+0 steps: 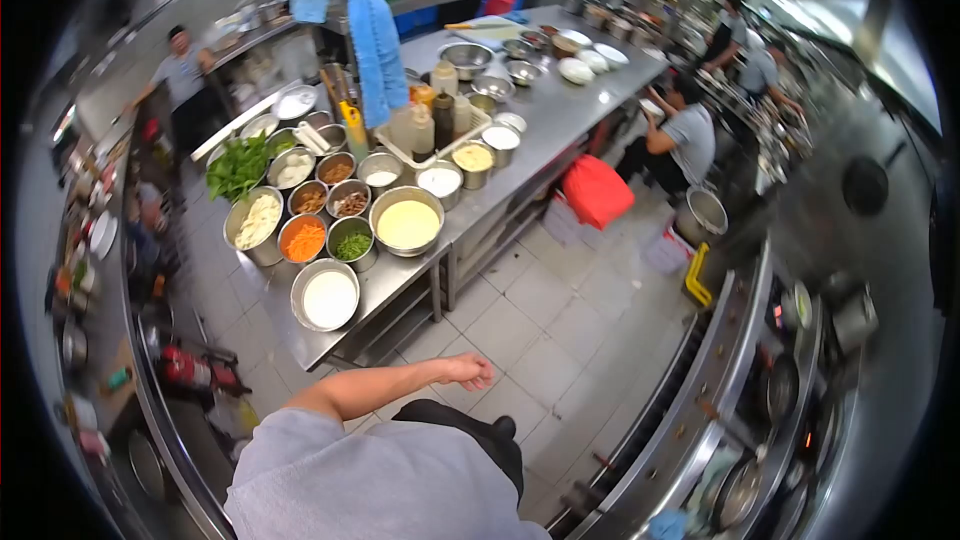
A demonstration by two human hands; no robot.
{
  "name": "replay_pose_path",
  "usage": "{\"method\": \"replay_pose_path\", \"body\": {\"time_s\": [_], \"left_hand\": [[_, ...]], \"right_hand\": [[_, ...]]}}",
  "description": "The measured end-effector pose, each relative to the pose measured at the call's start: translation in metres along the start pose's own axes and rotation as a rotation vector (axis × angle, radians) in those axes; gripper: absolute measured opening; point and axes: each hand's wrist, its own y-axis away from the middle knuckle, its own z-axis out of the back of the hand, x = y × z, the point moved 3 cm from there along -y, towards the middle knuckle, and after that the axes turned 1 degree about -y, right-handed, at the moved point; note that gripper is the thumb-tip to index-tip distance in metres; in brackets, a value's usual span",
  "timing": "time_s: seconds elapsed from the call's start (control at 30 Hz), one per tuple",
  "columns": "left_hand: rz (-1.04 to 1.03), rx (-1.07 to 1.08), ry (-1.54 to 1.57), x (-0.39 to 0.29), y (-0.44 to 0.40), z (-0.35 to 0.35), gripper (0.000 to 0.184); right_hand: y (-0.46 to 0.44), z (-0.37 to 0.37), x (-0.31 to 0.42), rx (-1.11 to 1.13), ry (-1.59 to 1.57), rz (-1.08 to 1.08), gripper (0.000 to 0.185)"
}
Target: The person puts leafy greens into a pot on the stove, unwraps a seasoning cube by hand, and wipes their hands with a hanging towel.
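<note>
My left hand (468, 371) hangs in front of my body above the tiled floor, with the forearm bent across from the left. Its fingers are loosely curled, and I see nothing in them. The steel table corner lies ahead of it, holding a bowl of white powder or liquid (330, 299), a large bowl of pale yellow liquid (408, 225), a tin of chopped green herbs (352, 242) and a tin of shredded carrot (302, 238). No contact shows between the hand and these. My right hand is out of view.
A steel prep table (540, 125) carries squeeze bottles (420, 130), leafy greens (238, 168) and metal bowls. Stoves with pans (738, 490) line the right. One person crouches (680, 135) beside a red bag (597, 192); others stand farther off. A steel counter edge (140, 370) runs along the left.
</note>
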Motion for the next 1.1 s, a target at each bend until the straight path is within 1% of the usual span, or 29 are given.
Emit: {"method": "replay_pose_path", "body": {"time_s": [0.07, 0.13, 0.2, 0.23, 0.27, 0.3, 0.33, 0.37, 0.4, 0.43, 0.47, 0.5, 0.53, 0.57, 0.63, 0.77, 0.93, 1.1], "left_hand": [[-0.072, -0.006, 0.371, -0.072, 0.009, -0.014, 0.031], [-0.220, 0.094, 0.701, -0.169, 0.046, -0.020, 0.038], [-0.504, 0.212, 0.677, -0.258, 0.096, -0.014, 0.049], [-0.621, 0.257, 0.639, -0.300, 0.129, -0.011, 0.055], [-0.730, 0.308, 0.589, -0.340, 0.163, -0.009, 0.061], [-0.849, 0.329, 0.491, -0.374, 0.192, -0.005, 0.069], [-0.927, 0.344, 0.421, -0.404, 0.215, -0.001, 0.076], [-1.001, 0.313, 0.290, -0.432, 0.240, 0.002, 0.083], [-1.080, 0.279, 0.303, -0.455, 0.260, 0.001, 0.077], [-1.122, 0.254, 0.284, -0.472, 0.275, 0.003, 0.083], [-1.176, 0.224, 0.244, -0.485, 0.286, 0.006, 0.083], [-1.219, 0.190, 0.208, -0.492, 0.292, 0.013, 0.083], [-1.261, 0.155, 0.176, -0.499, 0.299, 0.020, 0.083], [-1.299, 0.116, 0.144, -0.504, 0.303, 0.028, 0.084], [-1.350, 0.055, 0.105, -0.516, 0.306, 0.047, 0.084], [-1.422, -0.044, 0.027, -0.531, 0.304, 0.079, 0.084], [-1.468, -0.195, -0.010, -0.532, 0.289, 0.109, 0.085], [-1.499, -0.356, -0.034, -0.561, 0.249, 0.146, 0.085]], "right_hand": [[-0.038, 0.045, 0.068, 0.061, 0.140, 0.061, 0.023], [-0.081, 0.089, 0.134, 0.111, 0.303, 0.126, 0.021], [-0.130, 0.138, 0.204, 0.162, 0.484, 0.245, 0.019], [-0.159, 0.169, 0.247, 0.189, 0.581, 0.365, 0.019], [-0.191, 0.201, 0.302, 0.204, 0.669, 0.528, 0.018], [-0.225, 0.225, 0.363, 0.255, 0.715, 0.738, 0.018], [-0.157, 0.189, 0.475, -0.012, 0.861, 0.826, 0.018], [-0.070, 0.146, 0.583, -0.002, 1.042, 0.938, 0.014], [-0.026, 0.114, 0.663, -0.032, 1.015, 1.086, 0.014], [-0.057, 0.097, 0.735, 0.072, 0.838, 1.306, 0.014], [0.030, 0.047, 0.800, 0.111, 1.009, 1.506, 0.013], [0.090, 0.007, 0.845, -0.035, 1.068, 1.456, 0.016], [0.097, -0.020, 0.894, 0.121, 0.944, 1.744, 0.029], [0.117, -0.049, 0.929, 0.156, 0.910, 1.879, 0.031], [0.149, -0.109, 0.984, 0.147, 0.892, 2.058, 0.033], [0.181, -0.210, 1.075, 0.067, 0.841, 2.300, 0.038], [0.178, -0.296, 1.157, -0.045, 0.806, 2.430, 0.044], [0.154, -0.350, 1.236, -0.122, 0.816, 2.475, 0.050]]}}
